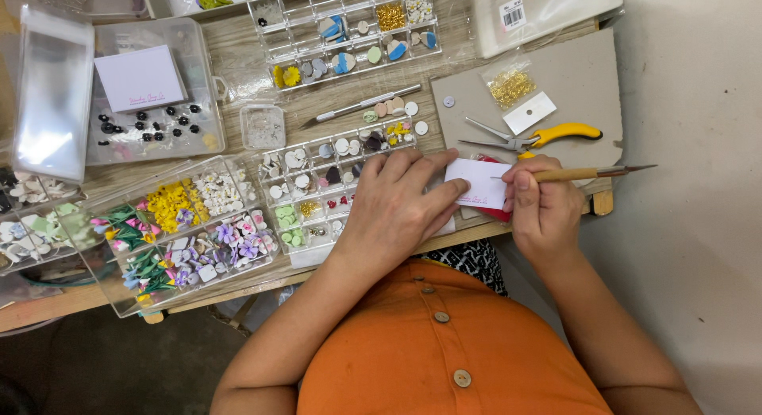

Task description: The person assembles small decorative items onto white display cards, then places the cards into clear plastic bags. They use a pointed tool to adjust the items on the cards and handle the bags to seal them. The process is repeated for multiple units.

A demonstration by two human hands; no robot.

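While my left hand (394, 204) lies flat, fingers spread, pinning the small white paper card (479, 182) at the wooden desk (238, 57) edge, my right hand (544, 207) just beside it pinches a slim wooden-handled pointed tool (591, 173), its long axis crosswise, tip over the card.

Left hand (397, 204) on white card (479, 182), right hand (543, 208) gripping wooden-handled awl (583, 173)

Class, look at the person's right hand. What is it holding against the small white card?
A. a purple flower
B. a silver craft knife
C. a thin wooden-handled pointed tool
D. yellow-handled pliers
C: the right hand grips a thin wooden-handled pointed tool over the small white card; the yellow-handled pliers lie unheld.
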